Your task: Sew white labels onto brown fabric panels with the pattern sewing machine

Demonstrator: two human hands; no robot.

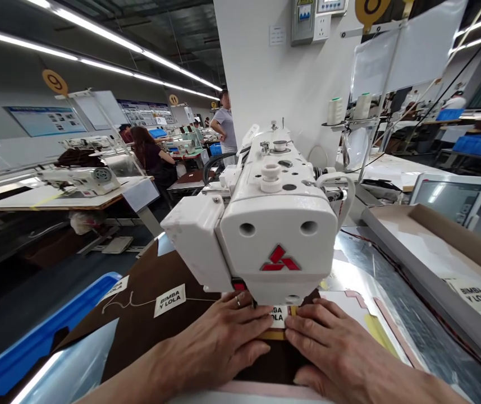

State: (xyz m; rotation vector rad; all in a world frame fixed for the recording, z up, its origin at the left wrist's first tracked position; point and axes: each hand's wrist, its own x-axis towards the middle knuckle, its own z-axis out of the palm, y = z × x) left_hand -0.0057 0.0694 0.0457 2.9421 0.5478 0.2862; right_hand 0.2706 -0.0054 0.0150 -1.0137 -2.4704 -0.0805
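Under the head of a white sewing machine (280, 235), a white label (279, 316) with black lettering lies on dark brown fabric (276, 365). Flat on the left side of that label rests my left hand (227, 331), fingers stretched out, a ring on one finger. My right hand (333, 342) lies flat against the label's right side, fingers extended. A yellowish strip (274, 335) shows along the label's near edge. Farther left on the fabric sits another lettered label (170, 300), with a loose white thread (139, 304) running by it. The machine head hides the needle area.
A blue bin (97, 292) stands at the left below the fabric. At the right, an open cardboard box (429, 264) holds more labels (478, 294), with a screen (450, 196) behind it. Thread cones (335, 110) stand farther back. Other people sit and stand beyond the machine.
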